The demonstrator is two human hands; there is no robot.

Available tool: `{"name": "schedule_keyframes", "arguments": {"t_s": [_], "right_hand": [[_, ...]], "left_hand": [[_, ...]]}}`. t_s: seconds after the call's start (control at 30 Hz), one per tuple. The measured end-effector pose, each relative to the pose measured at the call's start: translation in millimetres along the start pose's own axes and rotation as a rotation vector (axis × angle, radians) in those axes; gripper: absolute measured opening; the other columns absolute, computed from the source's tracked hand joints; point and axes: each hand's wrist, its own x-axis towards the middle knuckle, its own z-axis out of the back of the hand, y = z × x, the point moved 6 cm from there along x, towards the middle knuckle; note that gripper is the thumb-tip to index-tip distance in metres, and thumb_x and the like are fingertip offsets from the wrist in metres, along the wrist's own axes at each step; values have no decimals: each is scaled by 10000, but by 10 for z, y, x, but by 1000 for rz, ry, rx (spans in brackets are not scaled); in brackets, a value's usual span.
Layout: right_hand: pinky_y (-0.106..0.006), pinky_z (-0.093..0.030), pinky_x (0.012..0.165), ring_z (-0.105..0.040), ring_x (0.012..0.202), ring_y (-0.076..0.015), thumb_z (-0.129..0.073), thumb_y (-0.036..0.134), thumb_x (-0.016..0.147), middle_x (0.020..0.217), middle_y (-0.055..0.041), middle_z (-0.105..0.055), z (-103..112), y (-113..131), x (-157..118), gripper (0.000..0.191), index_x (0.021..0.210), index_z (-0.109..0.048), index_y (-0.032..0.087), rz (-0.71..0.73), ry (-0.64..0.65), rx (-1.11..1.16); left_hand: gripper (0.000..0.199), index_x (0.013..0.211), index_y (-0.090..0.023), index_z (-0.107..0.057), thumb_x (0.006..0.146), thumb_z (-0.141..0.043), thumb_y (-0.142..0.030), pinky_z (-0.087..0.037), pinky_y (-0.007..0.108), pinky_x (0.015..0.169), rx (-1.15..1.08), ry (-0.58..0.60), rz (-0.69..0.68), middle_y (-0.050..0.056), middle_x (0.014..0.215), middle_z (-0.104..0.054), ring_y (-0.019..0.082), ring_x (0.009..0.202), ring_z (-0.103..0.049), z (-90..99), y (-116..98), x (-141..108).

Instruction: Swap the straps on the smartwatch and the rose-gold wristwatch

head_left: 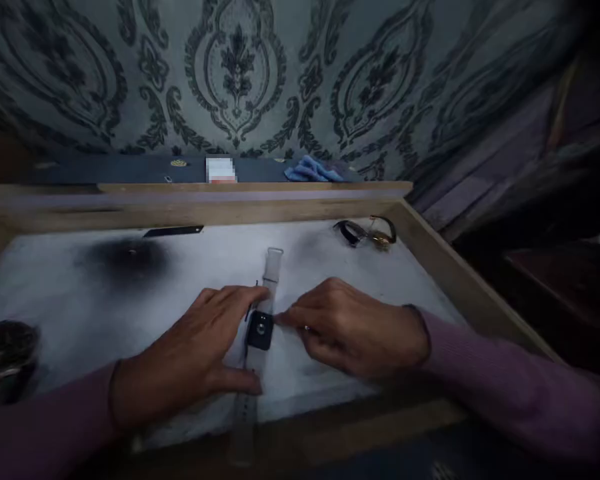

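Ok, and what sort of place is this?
Possibly a small watch-repair bench, perhaps in a home: a wood-rimmed work surface holds a smartwatch on a pale strap, apparent wristwatches lie toward its far right corner, and a patterned wall rises behind.

The wood-rimmed tray (260, 212) held a smartwatch (260, 331). Two wristwatches (361, 233) lay near its far right corner, a black bar (174, 231) by its far edge.

The left hand (190, 353) spreads thumb and fingers along a pale-strapped watch (260, 331) lying in a wood-framed white tray (220, 267). The right hand (353, 327), fingers curled, meets the case's edge. Beyond the tray's far side lies a crumpled blue cloth (313, 169).
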Motion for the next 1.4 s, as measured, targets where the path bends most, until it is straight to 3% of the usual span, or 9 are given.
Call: {"name": "schedule_keyframes", "arguments": {"t_s": [0.13, 0.23, 0.4, 0.6, 1.17, 1.4], "right_hand": [[-222, -370, 517, -488, 513, -96, -432, 177, 933, 625, 0, -571, 49, -152, -8, 174, 930, -599, 128, -166, -186, 306], [-201, -421, 542, -523, 585, -89, -486, 333, 974, 717, -15, -607, -63, -292, 9, 192, 895, -519, 161, -307, -241, 675], [-209, -414, 529, -488, 561, -76, -600, 501, 909, 707, 5, -608, -235, -424, 60, 350, 853, -464, 183, -367, -318, 979], [-186, -350, 478, -429, 522, -59, -634, 465, 900, 634, 40, -550, -235, -441, 82, 341, 798, -502, 168, -342, -370, 943], [-194, -368, 478, -432, 506, -62, -620, 445, 911, 640, 47, -544, -270, -428, 102, 314, 816, -473, 184, -315, -355, 963], [-205, -374, 489, -437, 513, -71, -564, 461, 940, 639, 48, -531, -267, -391, 84, 309, 832, -461, 190, -297, -348, 854]], "left_hand": [[823, 1394, -299, -332, 733, -814, -388, -397, 454, 973, -29, -10, 10, 79, 1381, -518, 317, 1194, -503, -13, 29, 17], [810, 1401, -294, -346, 739, -797, -413, -400, 471, 963, -37, -25, -1, 84, 1380, -525, 328, 1183, -516, -9, 25, 27], [800, 1391, -295, -352, 740, -804, -408, -415, 441, 937, -48, -37, 0, 64, 1333, -558, 308, 1150, -531, 7, 11, 27], [849, 1429, -316, -307, 746, -791, -457, -418, 438, 942, -43, -40, -35, 59, 1366, -535, 306, 1154, -533, 0, 25, 22], [875, 1422, -324, -291, 727, -816, -411, -409, 430, 950, -25, -38, -15, 45, 1366, -533, 297, 1152, -532, -4, 25, 22], [881, 1421, -298, -312, 711, -820, -423, -412, 447, 952, -5, -39, -9, 67, 1376, -527, 317, 1172, -518, -15, 36, 35]]}}
